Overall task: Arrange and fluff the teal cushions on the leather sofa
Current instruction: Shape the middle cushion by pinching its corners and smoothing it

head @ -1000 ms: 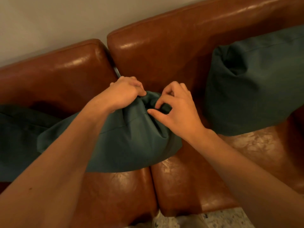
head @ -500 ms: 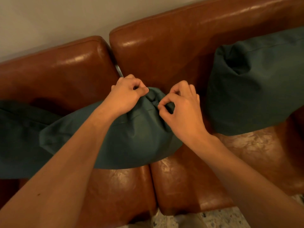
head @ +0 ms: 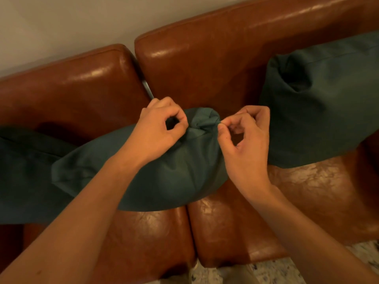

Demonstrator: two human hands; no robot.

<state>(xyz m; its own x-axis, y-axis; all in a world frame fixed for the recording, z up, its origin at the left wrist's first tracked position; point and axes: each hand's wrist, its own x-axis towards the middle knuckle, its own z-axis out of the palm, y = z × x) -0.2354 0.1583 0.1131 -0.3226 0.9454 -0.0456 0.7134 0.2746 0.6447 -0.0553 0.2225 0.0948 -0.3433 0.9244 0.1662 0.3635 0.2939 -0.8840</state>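
A teal cushion point(head: 170, 175) lies tilted across the gap between the two seats of the brown leather sofa point(head: 205, 64). Its upper corner is bunched between my hands. My left hand point(head: 158, 128) pinches the fabric on the left side of that corner with thumb and forefinger. My right hand point(head: 246, 136) pinches the corner's right side with its fingertips. A second teal cushion point(head: 324, 99) leans against the backrest on the right. A third teal cushion point(head: 24, 171) lies at the left, partly under the middle one.
A pale wall point(head: 61, 27) rises behind the sofa. Speckled floor point(head: 266, 271) shows in front of the seat edge. The right seat pad point(head: 307, 197) is bare in front of the right cushion.
Both hands have shifted from gripping the bunched corner to fine pinches on either side of it. They have moved slightly apart, and the corner now sticks up between them.
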